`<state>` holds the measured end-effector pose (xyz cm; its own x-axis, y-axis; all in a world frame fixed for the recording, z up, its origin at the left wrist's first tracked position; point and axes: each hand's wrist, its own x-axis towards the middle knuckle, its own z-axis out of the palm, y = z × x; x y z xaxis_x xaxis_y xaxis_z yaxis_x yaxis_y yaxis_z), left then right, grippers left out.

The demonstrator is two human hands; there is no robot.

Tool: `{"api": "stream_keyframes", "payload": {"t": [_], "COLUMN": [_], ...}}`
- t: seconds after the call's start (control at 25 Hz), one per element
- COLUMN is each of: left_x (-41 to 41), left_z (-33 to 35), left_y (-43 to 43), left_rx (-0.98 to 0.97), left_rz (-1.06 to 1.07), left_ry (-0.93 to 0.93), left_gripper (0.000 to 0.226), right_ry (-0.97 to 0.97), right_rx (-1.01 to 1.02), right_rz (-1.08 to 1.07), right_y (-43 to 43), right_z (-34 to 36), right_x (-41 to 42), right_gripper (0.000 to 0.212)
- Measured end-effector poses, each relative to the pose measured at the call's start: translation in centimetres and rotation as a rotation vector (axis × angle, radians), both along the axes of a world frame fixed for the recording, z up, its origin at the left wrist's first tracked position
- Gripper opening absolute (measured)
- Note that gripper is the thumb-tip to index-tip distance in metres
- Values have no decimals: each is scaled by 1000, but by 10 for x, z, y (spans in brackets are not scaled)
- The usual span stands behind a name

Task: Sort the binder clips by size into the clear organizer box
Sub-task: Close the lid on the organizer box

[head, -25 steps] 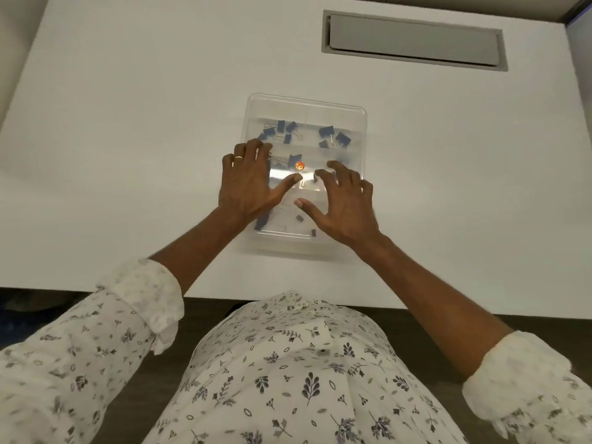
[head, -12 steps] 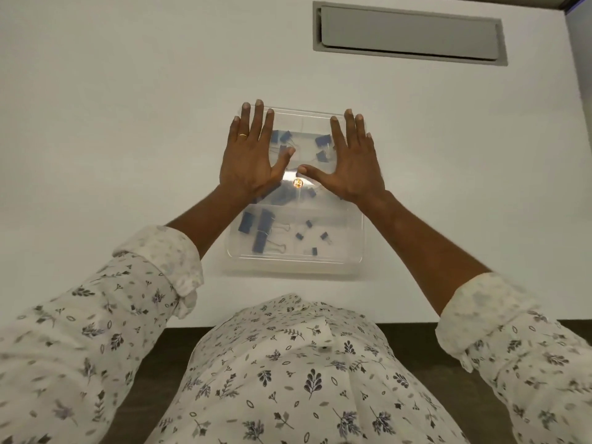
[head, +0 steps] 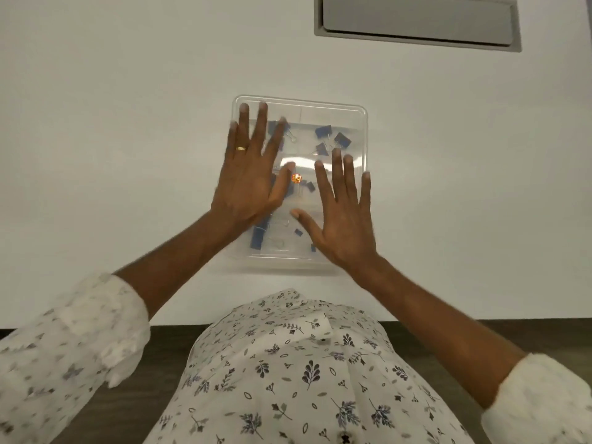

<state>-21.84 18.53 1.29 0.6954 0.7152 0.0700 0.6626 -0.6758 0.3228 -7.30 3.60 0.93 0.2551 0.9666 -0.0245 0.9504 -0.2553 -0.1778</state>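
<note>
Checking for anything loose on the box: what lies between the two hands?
In the head view, between the left hand and right hand shows only the box's clear top, an orange glint on it and blue clips beneath.

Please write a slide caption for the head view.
Left hand and right hand spread flat over the clear organizer box of blue binder clips.

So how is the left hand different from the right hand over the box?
The left hand wears a gold ring; the right hand shows none. The left hand reaches farther, fingertips near the far rim of the clear organizer box; the right hand's fingertips stop around its middle. Both are flat, fingers spread, holding nothing.
</note>
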Motion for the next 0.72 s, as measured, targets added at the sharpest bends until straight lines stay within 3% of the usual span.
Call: {"api": "stream_keyframes", "payload": {"t": [0.24,0.72], "left_x": [-39,-26], "left_z": [-30,-34], "left_y": [-70,-66], "left_rx": [19,57], "left_rz": [-92,-79], "left_ry": [267,206], "left_gripper": [76,73], "right_ry": [-39,-8], "right_rx": [-70,-36], "right_rz": [9,-20], "right_y": [-21,-13], "right_z": [-19,-27], "right_x": [-6,-7], "right_gripper": [85,78]}}
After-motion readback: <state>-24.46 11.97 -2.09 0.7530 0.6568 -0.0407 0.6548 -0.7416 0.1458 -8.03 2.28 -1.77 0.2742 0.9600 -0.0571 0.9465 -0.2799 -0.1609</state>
